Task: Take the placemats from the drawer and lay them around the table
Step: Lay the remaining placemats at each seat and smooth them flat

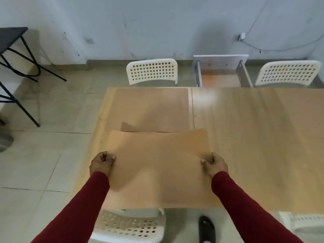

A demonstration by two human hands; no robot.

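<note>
A person in dark red sleeves stands at the near edge of a light wooden table, seen from above. Both hands hold one tan placemat over the near left part of the tabletop. The left hand grips the mat's left edge, fingers curled under and thumb pressed on top. The right hand grips the right edge the same way, thumb on top. The mat casts a shadow beneath its far edge, so that side appears slightly lifted.

A second placemat lies flat on the far left part of the table, just beyond the held one. At the table's far side, an open drawer juts toward the wall, with something tan or orange inside; it is too blurred to identify.

White perforated chairs stand around the table: one far left, one far right, and one at the near edge below the hands. A black folding stand sits on the tiled floor at the far left.
</note>
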